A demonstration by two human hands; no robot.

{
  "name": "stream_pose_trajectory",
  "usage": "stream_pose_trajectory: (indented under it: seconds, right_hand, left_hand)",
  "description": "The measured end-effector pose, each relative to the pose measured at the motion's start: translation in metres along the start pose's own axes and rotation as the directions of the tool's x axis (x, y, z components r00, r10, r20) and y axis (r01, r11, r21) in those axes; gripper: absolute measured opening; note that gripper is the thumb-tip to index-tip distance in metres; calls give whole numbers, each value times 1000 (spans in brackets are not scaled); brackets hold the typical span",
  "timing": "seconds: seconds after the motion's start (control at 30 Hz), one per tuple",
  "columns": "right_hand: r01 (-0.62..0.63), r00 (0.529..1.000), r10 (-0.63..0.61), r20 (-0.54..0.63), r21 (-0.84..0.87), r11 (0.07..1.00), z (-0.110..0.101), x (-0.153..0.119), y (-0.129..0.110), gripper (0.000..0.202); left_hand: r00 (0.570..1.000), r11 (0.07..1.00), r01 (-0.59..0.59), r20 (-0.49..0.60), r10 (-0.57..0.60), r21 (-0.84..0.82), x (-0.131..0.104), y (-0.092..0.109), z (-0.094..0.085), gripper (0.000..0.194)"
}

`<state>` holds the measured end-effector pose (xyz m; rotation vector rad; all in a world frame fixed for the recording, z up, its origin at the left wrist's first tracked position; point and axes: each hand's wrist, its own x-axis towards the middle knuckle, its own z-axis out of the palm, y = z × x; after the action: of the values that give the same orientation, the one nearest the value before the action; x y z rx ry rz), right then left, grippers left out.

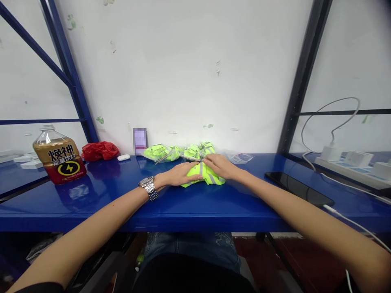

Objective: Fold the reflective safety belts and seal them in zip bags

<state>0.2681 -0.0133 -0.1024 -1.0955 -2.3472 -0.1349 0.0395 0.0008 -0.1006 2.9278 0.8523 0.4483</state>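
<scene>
A bundled fluorescent yellow-green reflective vest (210, 177) with grey stripes lies on the blue table in front of me. My left hand (180, 174) grips its left side, thumb laid across the fabric. From the upper right, my right hand (222, 166) grips the same bundle, its fingers bent over the top edge. The far fingers of both hands are partly hidden. Just behind are two more bundles in clear plastic bags, a left bagged vest (163, 152) and a right bagged vest (200, 149), the right one close to my fingers.
A large drink bottle (59, 156) stands at the left beside a red plastic bag (100, 151) and a white case (124, 157). A phone (140, 140) leans on the wall. To the right are a clear bag (242, 157), a cabled black phone (299, 188) and a power strip (351, 171).
</scene>
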Motion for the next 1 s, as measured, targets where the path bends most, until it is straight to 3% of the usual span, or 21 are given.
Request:
stream_pose_trajectory:
  seconds: [0.07,0.13,0.3,0.47,0.63,0.8,0.9,1.0]
  right_hand:
    - [90,993,-85,82,-53,995,-6,-4,-5,53]
    - [110,982,-93,163,-97,989,-10,-8,-9,58]
    - [132,957,-78,280,-176,975,-12,-11,-12,96]
    - [158,938,-99,332,-156,975,-7,-9,-9,78]
    - [182,959,-147,242,-126,975,-1,-9,-6,65]
    - [131,984,-135,117,35,991,3,-11,-5,51]
    - [70,998,-70,-5,113,991,6,-12,-7,45]
    - [-40,984,73,-164,197,980,6,-12,-13,42]
  left_hand:
    - [1000,999,-22,18,23,-36,-1,-1,-1,67]
    - [999,1000,-22,29,23,-21,-1,-1,-1,66]
    - [998,996,59,20,-61,59,2,0,-1,67]
    - [987,988,145,63,-148,46,4,8,-7,63]
    - [990,990,143,-6,-143,-6,1,18,-6,56]
    - [973,979,182,-129,-193,-90,-5,21,0,61]
    - [957,978,147,-229,-179,-148,-7,21,0,64]
    - [920,969,123,-343,-193,-215,-7,24,-5,65]
